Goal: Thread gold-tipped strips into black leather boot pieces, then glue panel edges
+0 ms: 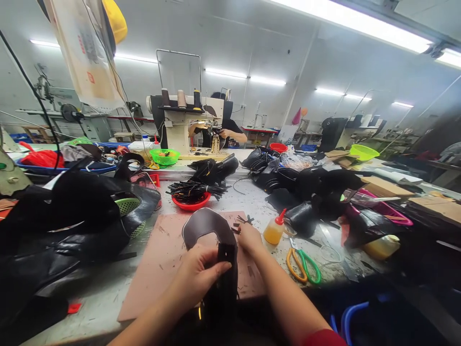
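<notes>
A curved black leather piece (pixel 207 222) with a U-shaped cutout lies on the pinkish board (pixel 162 259), its long end running toward me. My left hand (pixel 201 271) is closed on that end, thumb on top and fingers partly hidden. Beside the piece's right edge, my right hand (pixel 249 239) has its fingers pinched together on a short black strip (pixel 236 230). More small black strips (pixel 247 219) lie on the board just past those fingers. To the right stand a glue bottle (pixel 273 229) with a red nozzle and scissors (pixel 303 265) with orange and green handles.
Behind the board sits a red bowl (pixel 190 204) heaped with black strips. Piles of black leather parts flank me at left (pixel 82 211) and right (pixel 317 192). A sewing machine (pixel 176 127) stands across the table, with a person (pixel 232 129) working behind it.
</notes>
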A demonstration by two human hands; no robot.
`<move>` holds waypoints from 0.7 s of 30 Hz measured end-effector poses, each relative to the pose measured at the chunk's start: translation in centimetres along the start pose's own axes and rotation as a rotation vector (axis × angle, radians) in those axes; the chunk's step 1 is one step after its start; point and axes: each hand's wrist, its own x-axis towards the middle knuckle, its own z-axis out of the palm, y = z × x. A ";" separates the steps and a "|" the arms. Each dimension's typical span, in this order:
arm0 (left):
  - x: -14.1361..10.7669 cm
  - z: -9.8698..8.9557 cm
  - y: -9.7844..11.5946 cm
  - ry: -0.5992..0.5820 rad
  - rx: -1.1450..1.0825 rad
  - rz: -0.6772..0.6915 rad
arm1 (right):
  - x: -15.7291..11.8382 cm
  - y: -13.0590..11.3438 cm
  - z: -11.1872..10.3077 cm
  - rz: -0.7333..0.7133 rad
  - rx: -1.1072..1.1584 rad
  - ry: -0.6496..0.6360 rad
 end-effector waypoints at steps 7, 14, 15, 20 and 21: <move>0.8 0.6 -0.5 0.013 0.060 0.028 | -1.1 -0.1 -2.1 -0.103 0.296 0.060; 1.8 1.6 -0.6 0.024 0.167 0.074 | -6.2 -1.9 -9.3 -0.393 0.843 0.030; 2.0 1.7 -0.5 0.027 0.176 0.089 | -7.0 -2.2 -10.1 -0.458 0.947 -0.014; 2.6 2.3 -0.4 0.027 0.203 0.140 | -9.7 -3.3 -11.7 -0.567 1.068 -0.068; 2.7 2.4 -0.4 0.029 0.202 0.144 | -9.9 -3.4 -11.7 -0.564 1.060 -0.054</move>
